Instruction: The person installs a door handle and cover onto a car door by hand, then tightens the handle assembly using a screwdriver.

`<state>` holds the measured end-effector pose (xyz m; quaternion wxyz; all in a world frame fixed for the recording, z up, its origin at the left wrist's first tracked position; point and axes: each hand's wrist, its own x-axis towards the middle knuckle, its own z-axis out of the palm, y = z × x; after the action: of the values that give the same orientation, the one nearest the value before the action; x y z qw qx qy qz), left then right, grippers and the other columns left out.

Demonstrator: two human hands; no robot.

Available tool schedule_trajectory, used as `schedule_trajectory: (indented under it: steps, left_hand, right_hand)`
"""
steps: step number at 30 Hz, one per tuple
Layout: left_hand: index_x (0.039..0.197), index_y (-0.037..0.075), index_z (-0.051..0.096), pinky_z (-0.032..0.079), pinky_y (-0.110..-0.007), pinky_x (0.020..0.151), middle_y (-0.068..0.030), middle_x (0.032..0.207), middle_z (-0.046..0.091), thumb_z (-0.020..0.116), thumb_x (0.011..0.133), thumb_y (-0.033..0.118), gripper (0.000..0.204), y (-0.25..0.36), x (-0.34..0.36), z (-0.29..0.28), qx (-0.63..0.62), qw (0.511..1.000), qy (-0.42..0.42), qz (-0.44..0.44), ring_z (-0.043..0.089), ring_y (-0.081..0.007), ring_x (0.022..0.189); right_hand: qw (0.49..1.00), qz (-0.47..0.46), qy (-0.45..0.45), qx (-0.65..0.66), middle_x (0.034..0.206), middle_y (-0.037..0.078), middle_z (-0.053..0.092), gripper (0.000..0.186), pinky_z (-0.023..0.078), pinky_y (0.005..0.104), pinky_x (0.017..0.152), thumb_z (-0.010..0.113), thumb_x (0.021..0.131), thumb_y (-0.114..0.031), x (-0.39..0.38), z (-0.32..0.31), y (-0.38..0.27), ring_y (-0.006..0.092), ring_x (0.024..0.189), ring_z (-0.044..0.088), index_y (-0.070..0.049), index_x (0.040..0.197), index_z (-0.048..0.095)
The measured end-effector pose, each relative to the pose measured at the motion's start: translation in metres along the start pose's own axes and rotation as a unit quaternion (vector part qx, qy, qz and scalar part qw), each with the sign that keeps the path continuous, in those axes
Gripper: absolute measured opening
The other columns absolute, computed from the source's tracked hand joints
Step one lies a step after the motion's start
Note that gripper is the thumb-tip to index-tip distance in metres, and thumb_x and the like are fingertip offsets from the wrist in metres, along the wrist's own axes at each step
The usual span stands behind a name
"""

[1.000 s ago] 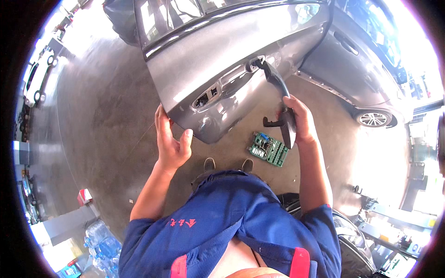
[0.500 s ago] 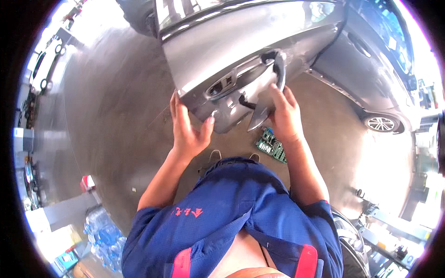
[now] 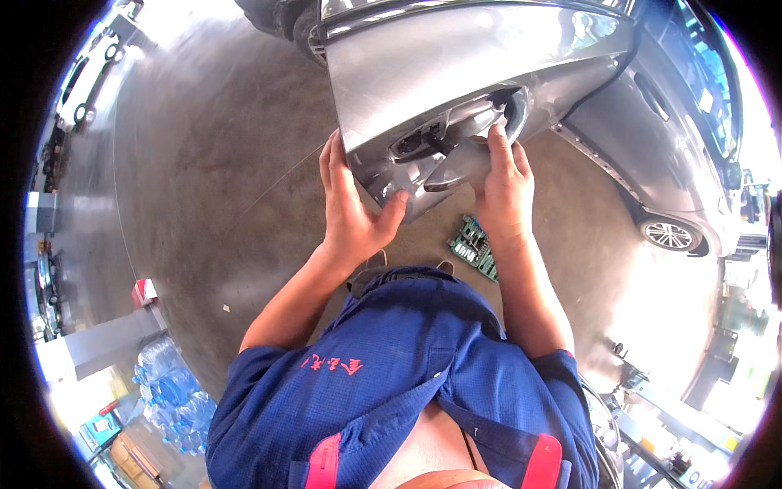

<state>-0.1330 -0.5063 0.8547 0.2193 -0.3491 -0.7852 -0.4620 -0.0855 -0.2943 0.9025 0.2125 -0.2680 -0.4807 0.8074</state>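
Handle [image 3: 456,168], curved and glossy grey, sits clasped in the right hand [image 3: 507,186] at the upper centre of the frame.
Its far end is hard to separate from reflections on the grey car door [image 3: 399,90], and the hand covers part of it. Left hand [image 3: 357,213] meets the door's edge, some fingertips out of sight; whether it grips, I cannot tell. Below, the right wrist partly hides a green tool case [image 3: 469,243].

Bluish plastic bottles [image 3: 169,381], white car [image 3: 90,81].
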Motion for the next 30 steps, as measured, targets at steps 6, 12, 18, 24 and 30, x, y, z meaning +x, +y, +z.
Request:
schedule_trajectory:
  steps: [6,12,18,24,30]
  left_hand:
    - [0.166,-0.009,0.008,0.044,-0.052,0.118,-0.0293,0.163,0.03,0.08,0.089,0.017,0.108,-0.017,0.023,0.006,-0.15,0.983,0.058,-0.086,0.042,-0.0382,0.149]
    - [0.167,-0.009,0.012,0.048,-0.04,0.113,-0.0279,0.152,0.052,0.077,0.083,0.004,0.107,-0.007,0.033,0.015,-0.169,0.979,0.042,-0.11,0.06,-0.0335,0.135]
    - [0.168,-0.009,0.012,0.049,-0.039,0.112,-0.0281,0.153,0.051,0.074,0.084,0.003,0.105,-0.008,0.03,0.02,-0.204,0.963,0.056,-0.167,0.06,-0.0325,0.134]
    - [0.167,-0.012,0.012,0.044,-0.04,0.116,-0.0312,0.154,0.047,0.071,0.086,0.002,0.101,-0.019,0.022,0.021,-0.193,0.969,0.045,-0.15,0.054,-0.0347,0.14]
    - [0.167,-0.012,0.001,0.039,-0.042,0.12,-0.0319,0.159,0.04,0.069,0.088,0.004,0.106,-0.028,0.02,0.013,-0.281,0.95,-0.001,-0.135,0.051,-0.0365,0.143]
  right_hand:
    - [0.996,-0.066,-0.035,-0.045,0.101,0.002,0.066,0.034,0.05,0.0258,0.074,0.069,0.108,-0.033,-0.004,-0.002,0.004,0.0089,0.085,0.058,-0.002,0.121,0.062]
    - [1.0,-0.025,0.018,-0.003,0.104,0.004,0.068,0.032,0.051,0.0267,0.082,0.067,0.11,-0.032,-0.002,0.012,0.004,0.0111,0.092,0.06,-0.001,0.118,0.063]
    - [0.998,-0.052,0.034,-0.013,0.109,0.007,0.071,0.034,0.055,0.0259,0.073,0.066,0.11,-0.033,0.013,0.022,0.025,0.0128,0.09,0.067,-0.001,0.122,0.064]
    - [0.997,-0.035,0.053,0.033,0.11,0.012,0.073,0.031,0.058,0.0313,0.078,0.068,0.108,-0.026,0.02,0.028,0.028,0.0186,0.094,0.07,0.001,0.12,0.064]
    - [0.987,0.017,0.092,0.133,0.1,0.008,0.071,0.016,0.058,0.0318,0.077,0.071,0.103,-0.009,0.018,0.051,0.011,0.0162,0.083,0.069,-0.001,0.111,0.06]
